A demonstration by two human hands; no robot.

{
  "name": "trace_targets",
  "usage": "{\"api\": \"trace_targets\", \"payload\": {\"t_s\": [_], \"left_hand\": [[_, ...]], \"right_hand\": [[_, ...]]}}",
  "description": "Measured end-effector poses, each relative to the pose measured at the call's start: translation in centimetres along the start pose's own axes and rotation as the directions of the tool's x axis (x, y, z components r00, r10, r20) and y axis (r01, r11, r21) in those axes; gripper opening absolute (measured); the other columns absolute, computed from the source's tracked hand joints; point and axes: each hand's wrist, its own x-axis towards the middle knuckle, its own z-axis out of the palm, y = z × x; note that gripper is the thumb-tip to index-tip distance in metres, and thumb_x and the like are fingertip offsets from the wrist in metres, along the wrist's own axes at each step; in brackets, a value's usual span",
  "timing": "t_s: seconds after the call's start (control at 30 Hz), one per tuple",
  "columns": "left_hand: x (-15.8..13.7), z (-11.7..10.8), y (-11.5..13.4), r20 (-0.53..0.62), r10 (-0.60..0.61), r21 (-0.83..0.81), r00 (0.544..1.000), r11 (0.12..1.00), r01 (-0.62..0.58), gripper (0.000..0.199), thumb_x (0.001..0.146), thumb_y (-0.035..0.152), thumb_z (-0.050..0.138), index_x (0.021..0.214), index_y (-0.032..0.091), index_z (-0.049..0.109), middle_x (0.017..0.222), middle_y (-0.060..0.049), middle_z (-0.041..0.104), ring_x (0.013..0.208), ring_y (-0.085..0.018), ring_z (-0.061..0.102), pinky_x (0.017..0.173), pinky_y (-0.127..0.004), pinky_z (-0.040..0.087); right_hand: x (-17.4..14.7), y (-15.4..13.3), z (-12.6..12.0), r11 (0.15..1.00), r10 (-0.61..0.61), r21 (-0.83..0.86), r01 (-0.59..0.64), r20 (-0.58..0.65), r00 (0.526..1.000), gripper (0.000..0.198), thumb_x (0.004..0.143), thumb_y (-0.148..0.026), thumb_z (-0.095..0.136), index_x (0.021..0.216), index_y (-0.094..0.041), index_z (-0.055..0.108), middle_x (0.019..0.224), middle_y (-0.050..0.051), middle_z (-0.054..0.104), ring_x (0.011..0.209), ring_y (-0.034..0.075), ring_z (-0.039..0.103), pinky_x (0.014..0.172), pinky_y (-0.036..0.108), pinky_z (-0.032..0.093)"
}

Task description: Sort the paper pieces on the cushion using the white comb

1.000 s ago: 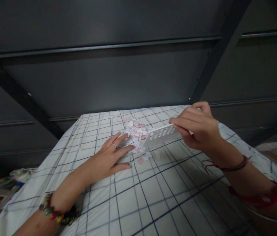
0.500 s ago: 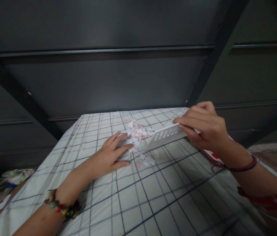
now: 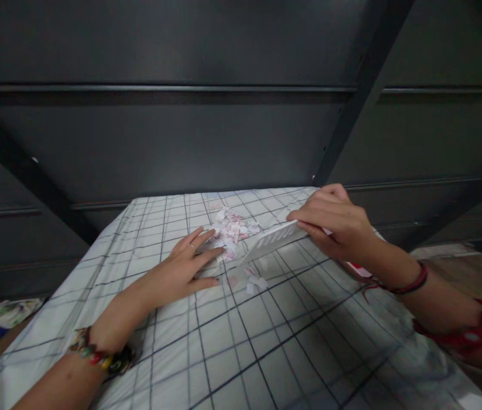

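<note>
My right hand (image 3: 334, 222) pinches one end of a thin white plastic piece with a row of slots (image 3: 272, 238), held tilted on edge. Its far end reaches down close to the cloth, beside a heap of small torn white and pink paper scraps (image 3: 230, 226). With fingers spread, my left hand (image 3: 181, 266) rests on the cloth at the heap's left side, fingertips touching the nearest scraps. A few loose white scraps (image 3: 257, 283) lie on the near side of the plastic piece.
A white cloth with dark grid lines (image 3: 241, 347) covers the surface. Behind it rises a dark panelled wall (image 3: 207, 142). Partly hidden under my right wrist is a red and white item (image 3: 358, 270). Fabric (image 3: 8, 313) lies low at the left.
The view has shifted slightly, sliding everything leftward. The plastic piece now leans more, and its low end is nearer the loose scraps. My left hand stays beside the heap.
</note>
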Motion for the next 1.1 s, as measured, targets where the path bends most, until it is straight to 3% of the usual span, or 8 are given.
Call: {"api": "trace_targets", "payload": {"t_s": [0.23,0.43,0.5,0.8,1.1], "left_hand": [[0.1,-0.1,0.0,0.010,-0.010,-0.002,1.000,1.000,0.010,0.053,0.094,0.054,0.045,0.137,0.023,0.041,0.150,-0.014,0.027,0.140,-0.034,0.013,0.110,-0.055,0.021],[0.2,-0.4,0.3,0.047,-0.035,-0.017,0.998,0.999,0.036,0.054,0.094,0.054,0.045,0.137,0.021,0.043,0.151,-0.014,0.024,0.140,-0.035,0.011,0.109,-0.055,0.021],[0.3,-0.5,0.4,0.050,-0.043,-0.017,0.998,0.999,0.044,0.054,0.094,0.053,0.046,0.137,0.021,0.043,0.152,-0.014,0.024,0.140,-0.035,0.011,0.109,-0.054,0.021],[0.5,-0.7,0.7,0.109,-0.067,0.013,0.992,0.998,0.066,0.055,0.093,0.051,0.052,0.137,0.020,0.044,0.152,-0.013,0.024,0.140,-0.034,0.011,0.110,-0.052,0.019],[0.4,-0.7,0.5,0.106,-0.056,0.016,0.993,0.998,0.055,0.055,0.092,0.050,0.053,0.137,0.020,0.044,0.152,-0.013,0.025,0.140,-0.033,0.011,0.110,-0.050,0.019]], "right_hand": [[-1.0,-0.6,-1.0,0.999,0.045,0.013,-0.045,0.034,0.998,0.018,0.091,-0.017,0.043,0.080,-0.019,0.057,0.064,-0.001,0.059,0.063,0.013,0.052,0.072,0.032,0.037],[-1.8,-2.0,-1.8,0.953,0.150,-0.275,-0.129,0.059,0.987,0.015,0.088,-0.015,0.044,0.082,-0.019,0.057,0.066,0.000,0.063,0.064,0.016,0.054,0.069,0.034,0.034],[-2.2,-2.8,-2.1,0.943,0.180,-0.300,-0.148,0.082,0.980,0.016,0.087,-0.014,0.043,0.078,-0.019,0.056,0.065,0.001,0.061,0.063,0.017,0.053,0.067,0.033,0.034],[-3.2,-5.4,-3.5,0.946,0.211,-0.257,-0.196,0.032,0.977,0.013,0.087,-0.012,0.044,0.088,-0.020,0.054,0.066,0.000,0.059,0.063,0.016,0.050,0.065,0.033,0.033],[-3.0,-6.4,-3.4,0.984,0.145,-0.104,-0.142,0.017,0.989,0.014,0.086,-0.008,0.048,0.092,-0.020,0.054,0.068,0.000,0.061,0.061,0.014,0.049,0.064,0.032,0.034]]}}
